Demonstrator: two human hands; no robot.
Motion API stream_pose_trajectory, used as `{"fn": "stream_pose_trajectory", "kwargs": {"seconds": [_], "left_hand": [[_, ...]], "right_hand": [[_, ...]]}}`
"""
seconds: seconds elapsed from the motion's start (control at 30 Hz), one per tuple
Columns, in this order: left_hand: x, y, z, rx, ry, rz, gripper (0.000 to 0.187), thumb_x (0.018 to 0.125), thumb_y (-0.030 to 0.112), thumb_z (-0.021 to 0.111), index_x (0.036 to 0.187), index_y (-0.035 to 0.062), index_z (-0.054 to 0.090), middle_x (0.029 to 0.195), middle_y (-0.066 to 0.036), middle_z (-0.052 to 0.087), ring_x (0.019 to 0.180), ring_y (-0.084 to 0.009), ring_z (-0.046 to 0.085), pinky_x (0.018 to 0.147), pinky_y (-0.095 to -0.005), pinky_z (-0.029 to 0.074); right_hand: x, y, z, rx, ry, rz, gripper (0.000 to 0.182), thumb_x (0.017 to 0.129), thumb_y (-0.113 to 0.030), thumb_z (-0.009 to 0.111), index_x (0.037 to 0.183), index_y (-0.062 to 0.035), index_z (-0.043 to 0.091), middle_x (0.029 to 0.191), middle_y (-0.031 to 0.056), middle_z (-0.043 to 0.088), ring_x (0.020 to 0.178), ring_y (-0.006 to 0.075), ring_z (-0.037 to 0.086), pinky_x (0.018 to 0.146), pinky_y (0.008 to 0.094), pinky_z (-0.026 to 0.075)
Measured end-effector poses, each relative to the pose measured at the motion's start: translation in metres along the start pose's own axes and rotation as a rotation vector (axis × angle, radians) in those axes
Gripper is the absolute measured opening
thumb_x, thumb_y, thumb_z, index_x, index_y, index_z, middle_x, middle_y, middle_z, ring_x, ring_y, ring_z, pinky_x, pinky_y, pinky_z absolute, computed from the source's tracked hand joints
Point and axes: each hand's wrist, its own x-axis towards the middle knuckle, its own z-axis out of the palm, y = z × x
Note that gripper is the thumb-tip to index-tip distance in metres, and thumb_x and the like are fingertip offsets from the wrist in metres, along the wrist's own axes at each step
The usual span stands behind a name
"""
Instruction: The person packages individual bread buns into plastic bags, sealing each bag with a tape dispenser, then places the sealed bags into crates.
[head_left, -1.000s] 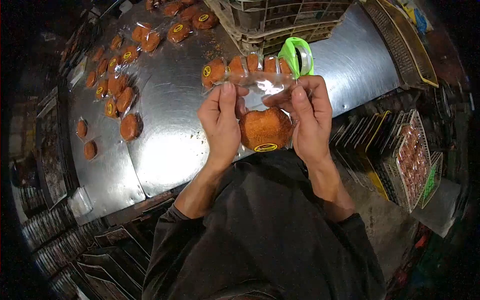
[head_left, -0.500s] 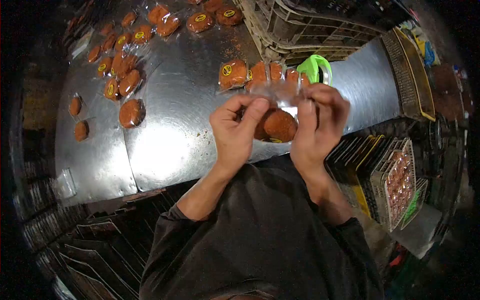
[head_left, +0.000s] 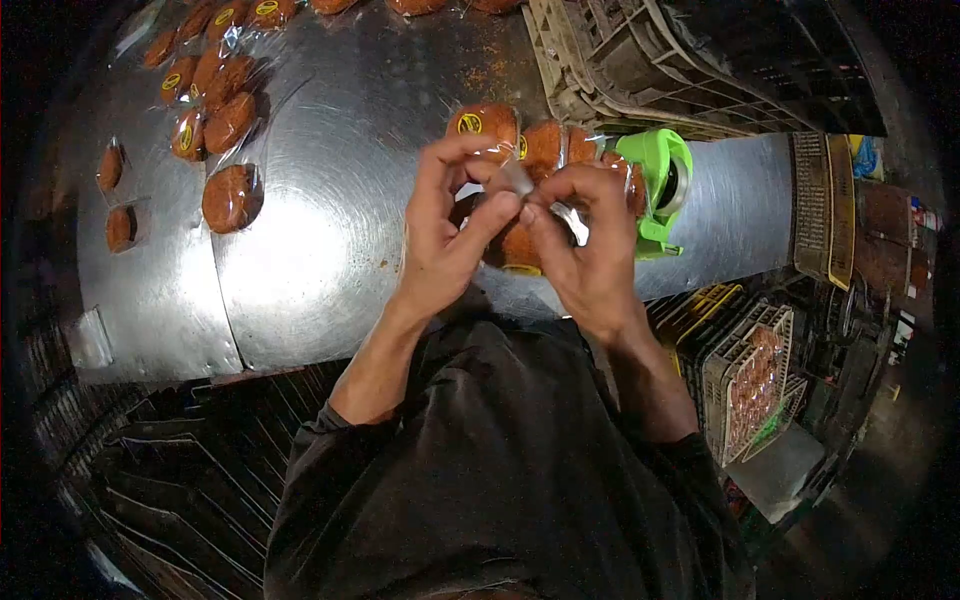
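Note:
Between my hands is a clear plastic bag [head_left: 513,180] with round reddish-brown crumb-coated buns [head_left: 518,243] in it, a bit of yellow label showing low down. My left hand [head_left: 440,235] pinches the bag's gathered top between thumb and fingers. From the other side, my right hand [head_left: 592,235] grips the same gathered plastic, its fingertips close to the left thumb. The hands partly hide the buns. Just beyond them lie several bagged buns [head_left: 543,148] in a row. A bright green tape dispenser [head_left: 655,180] stands to the right of my right hand.
More bagged buns [head_left: 230,120] with yellow round labels lie on the left of the metal table [head_left: 310,240]. Stacked plastic crates [head_left: 640,60] stand at the back right. Lower right are crates [head_left: 755,385] filled with packed goods. Dark trays [head_left: 170,470] are below the table's front edge.
My hands have come closer together and the bag's top is now bunched between them. The view has shifted, so more of the green tape dispenser shows.

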Motion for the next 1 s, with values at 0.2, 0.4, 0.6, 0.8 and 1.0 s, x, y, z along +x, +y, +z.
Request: {"fn": "stream_pose_trajectory", "kwargs": {"seconds": [0.2,0.4,0.6,0.8,1.0], "left_hand": [[0.001,0.008,-0.002,0.099,0.120,0.129,0.039,0.084,0.002,0.068,0.120,0.0020,0.054,0.093,-0.007,0.059,0.095,-0.0185,0.053,0.087,-0.0311,0.043],[-0.004,0.002,0.019,0.735,0.275,0.175,0.012,0.082,0.009,0.073,0.092,0.0055,0.068,0.118,-0.013,0.053,0.117,-0.0301,0.041,0.094,-0.0387,0.038],[-0.005,-0.021,0.056,-0.088,0.442,-0.125,0.019,0.086,0.004,0.068,0.082,0.0054,0.049,0.087,0.000,0.053,0.073,-0.0051,0.047,0.066,-0.0212,0.041],[-0.006,-0.013,0.091,-0.207,0.304,-0.094,0.028,0.085,-0.003,0.066,0.091,0.0086,0.041,0.082,0.000,0.049,0.072,-0.0054,0.046,0.065,-0.0210,0.041],[-0.014,-0.016,0.103,-0.075,0.186,-0.041,0.027,0.086,0.000,0.067,0.090,0.0094,0.043,0.087,-0.001,0.051,0.081,-0.0080,0.048,0.076,-0.0234,0.043]], "right_hand": [[0.019,-0.007,-0.006,-0.312,-0.029,-0.265,0.020,0.076,-0.001,0.069,0.094,-0.0073,0.061,0.101,0.0106,0.059,0.098,0.0308,0.055,0.082,0.0404,0.046],[0.023,0.015,0.006,0.092,0.165,-0.048,0.012,0.081,-0.002,0.068,0.084,-0.0035,0.057,0.103,0.0116,0.057,0.101,0.0255,0.055,0.090,0.0378,0.045],[-0.001,0.026,0.014,0.571,0.465,0.162,0.023,0.088,-0.001,0.060,0.104,-0.0039,0.044,0.110,0.0126,0.055,0.101,0.0175,0.055,0.087,0.0301,0.046],[-0.070,0.092,-0.083,0.038,0.713,0.122,0.023,0.091,-0.011,0.059,0.109,-0.0018,0.047,0.110,0.0149,0.055,0.100,0.0236,0.055,0.088,0.0360,0.046],[-0.097,0.162,-0.107,-0.049,0.556,0.581,0.038,0.083,-0.034,0.071,0.087,0.0034,0.069,0.097,0.0179,0.059,0.097,0.0286,0.054,0.084,0.0371,0.045]]}}
